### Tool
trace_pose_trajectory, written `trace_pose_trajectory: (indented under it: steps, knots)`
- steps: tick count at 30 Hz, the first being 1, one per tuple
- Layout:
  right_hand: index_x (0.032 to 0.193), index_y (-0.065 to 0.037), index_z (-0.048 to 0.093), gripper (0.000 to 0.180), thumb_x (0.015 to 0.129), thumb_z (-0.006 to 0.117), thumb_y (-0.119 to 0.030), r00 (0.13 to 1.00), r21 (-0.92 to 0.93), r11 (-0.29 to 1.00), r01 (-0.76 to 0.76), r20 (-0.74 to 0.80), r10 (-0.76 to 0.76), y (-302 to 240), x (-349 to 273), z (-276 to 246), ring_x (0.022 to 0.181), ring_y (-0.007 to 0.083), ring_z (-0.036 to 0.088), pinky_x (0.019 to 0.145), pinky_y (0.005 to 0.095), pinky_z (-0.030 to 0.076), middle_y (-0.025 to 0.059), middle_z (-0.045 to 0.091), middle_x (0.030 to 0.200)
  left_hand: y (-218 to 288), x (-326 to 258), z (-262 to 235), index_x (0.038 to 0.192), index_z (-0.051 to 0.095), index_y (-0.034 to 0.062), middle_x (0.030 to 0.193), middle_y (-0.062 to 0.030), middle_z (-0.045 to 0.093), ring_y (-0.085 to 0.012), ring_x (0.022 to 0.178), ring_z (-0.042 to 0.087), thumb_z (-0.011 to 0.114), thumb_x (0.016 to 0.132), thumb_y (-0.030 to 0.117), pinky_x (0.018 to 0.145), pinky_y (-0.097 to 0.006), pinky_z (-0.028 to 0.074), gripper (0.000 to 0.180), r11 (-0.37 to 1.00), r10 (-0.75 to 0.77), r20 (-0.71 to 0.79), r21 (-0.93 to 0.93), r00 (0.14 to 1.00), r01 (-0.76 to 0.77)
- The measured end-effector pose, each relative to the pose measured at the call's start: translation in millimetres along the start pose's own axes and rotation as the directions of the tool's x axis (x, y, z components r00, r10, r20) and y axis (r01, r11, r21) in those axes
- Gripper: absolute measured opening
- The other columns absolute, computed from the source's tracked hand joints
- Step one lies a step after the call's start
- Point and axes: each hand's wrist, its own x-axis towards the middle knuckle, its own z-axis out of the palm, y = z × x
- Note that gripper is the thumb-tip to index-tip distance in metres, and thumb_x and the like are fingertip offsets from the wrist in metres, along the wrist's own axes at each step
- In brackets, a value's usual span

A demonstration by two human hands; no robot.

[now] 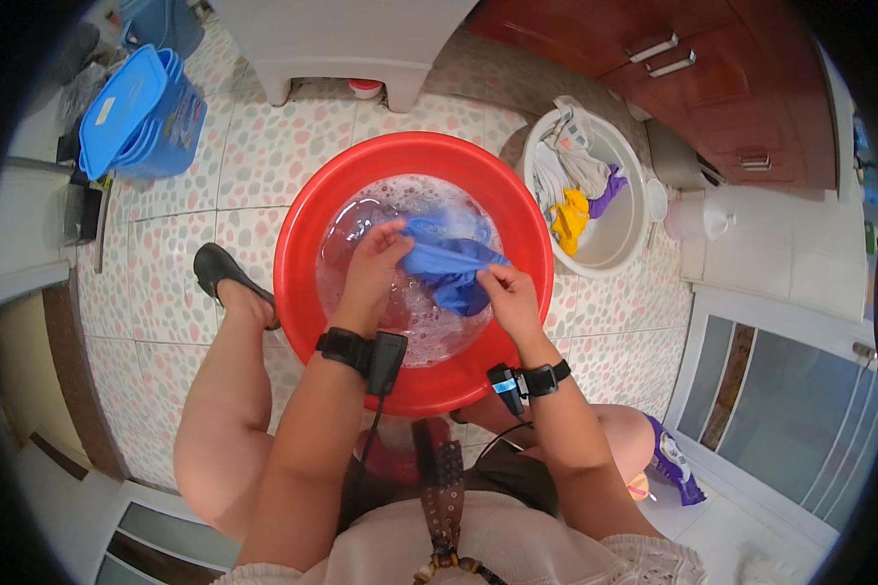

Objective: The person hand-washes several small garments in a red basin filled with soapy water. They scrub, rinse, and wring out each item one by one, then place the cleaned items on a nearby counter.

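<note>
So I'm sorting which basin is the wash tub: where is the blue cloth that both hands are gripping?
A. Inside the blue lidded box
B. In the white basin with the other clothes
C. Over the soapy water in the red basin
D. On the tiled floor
C: the left hand and right hand hold the blue cloth over foamy water inside the red basin; the white basin holds other clothes.

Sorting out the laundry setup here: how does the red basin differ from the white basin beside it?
The red basin is larger and holds soapy water, with both hands working a blue cloth in it. The white basin is smaller, shows no water, and holds a pile of white, yellow and purple garments. Both are round and sit on the tiled floor.
</note>
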Motion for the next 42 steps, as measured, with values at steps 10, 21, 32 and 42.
trace_pose_trajectory:
  steps: [10,21,32,42]
  knots:
    - [0.089,0.004,0.06,0.023,0.083,0.054,-0.018,0.921,0.617,0.786,0.04,0.282,-0.269,-137.4,-22.9,-37.7,0.112,0.0282,0.052,0.099,0.0396,0.038,0.0187,0.057,0.118,-38.7,5.5,-13.6,0.123,0.054,0.0065,0.118,-0.0098,0.059,-0.0246,0.114,0.052,0.058,0.088,0.056,0.093,-0.043,0.047,0.061,0.525,-0.749,0.08,-0.536,0.658,0.662]
    - [0.1,-0.005,0.053,0.014,0.086,0.056,-0.006,0.978,0.555,0.805,-0.207,0.109,0.177,-41.3,0.1,-65.2,0.095,0.0217,0.059,0.088,0.0426,0.049,0.0097,0.061,0.098,-2.0,17.5,-21.4,0.121,0.057,0.004,0.123,-0.0097,0.061,-0.0245,0.113,0.056,0.054,0.096,0.029,0.103,-0.04,0.041,0.035,0.536,-0.003,0.032,-0.844,0.999,0.028]
    - [0.118,0.012,0.044,0.083,0.068,0.082,-0.042,0.881,-0.308,0.878,-0.367,-0.419,0.221,155.5,43.4,51.1,0.118,0.0382,0.046,0.102,0.0431,0.036,0.0292,0.049,0.122,-89.1,24.0,-86.7,0.123,0.055,0.0054,0.12,-0.0121,0.06,-0.0296,0.108,0.057,0.061,0.092,0.028,0.096,-0.047,0.047,0.039,0.775,-0.451,-0.238,-0.583,0.86,0.245]
    - [0.12,0.002,0.039,0.057,0.075,0.071,-0.014,0.928,-0.406,0.841,-0.358,-0.254,0.272,113.2,46.2,73.1,0.102,0.0445,0.06,0.089,0.046,0.047,0.0311,0.061,0.104,-99.2,14.1,-43.9,0.123,0.054,0.0146,0.119,-0.006,0.06,-0.0243,0.112,0.053,0.046,0.092,0.061,0.098,-0.046,0.043,0.056,0.652,-0.716,-0.131,-0.477,0.686,0.589]
